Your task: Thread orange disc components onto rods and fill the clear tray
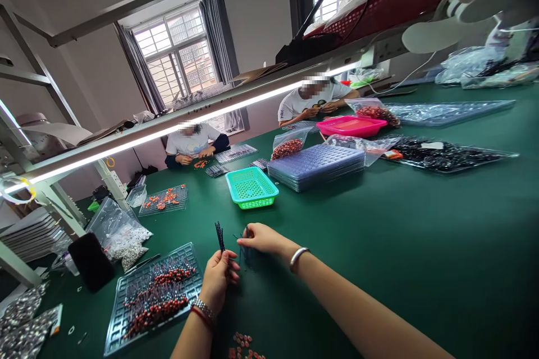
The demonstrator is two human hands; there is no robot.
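Note:
My left hand (217, 279) is closed around a small bunch of thin dark cords (219, 236), which stick up above the fingers. Close on its right, my right hand (261, 238) pinches more thin dark strands (245, 255) that hang toward the green tabletop; they are blurred. Left of my left hand lies a clear plastic tray (113, 320) bearing rows of dark cord pieces with red-orange beads (162, 308). Small reddish ring-shaped pieces (243, 340) are scattered on the table below my hands.
A green basket (252, 202) stands beyond my hands, beside stacked clear trays (315, 171). A black phone (90, 261) and bags of small beads (126, 238) lie left. A lit shelf bar (236, 104) crosses overhead. Two people (191, 143) work across the table.

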